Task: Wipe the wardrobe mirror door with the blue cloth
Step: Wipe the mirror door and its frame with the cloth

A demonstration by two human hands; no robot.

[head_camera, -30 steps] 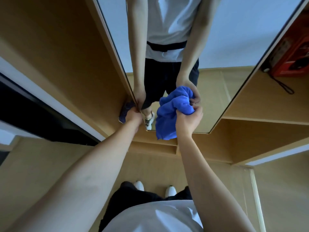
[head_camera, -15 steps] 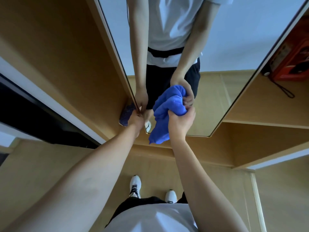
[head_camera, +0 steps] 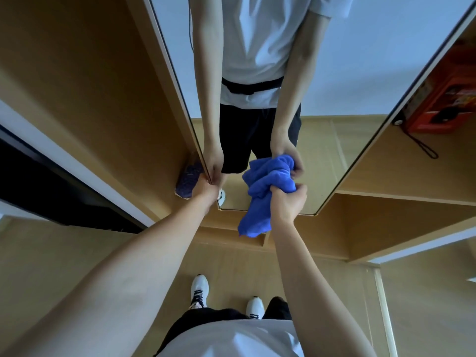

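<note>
Your right hand [head_camera: 286, 202] bunches the blue cloth [head_camera: 265, 191] in curled fingers and presses it against the lower part of the mirror door [head_camera: 360, 81], just above its bottom edge; a loose end hangs below that edge. Your left hand [head_camera: 206, 190] grips the mirror door's left edge near its bottom corner, fingers wrapped round it. A red box [head_camera: 448, 99] sits on a shelf right of the door.

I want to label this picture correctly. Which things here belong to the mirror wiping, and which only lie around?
Belong to the job:
blue cloth
mirror door
right hand gripping the cloth
left hand at the door's edge

Just lying about:
red case on the shelf
dark shoe
</note>
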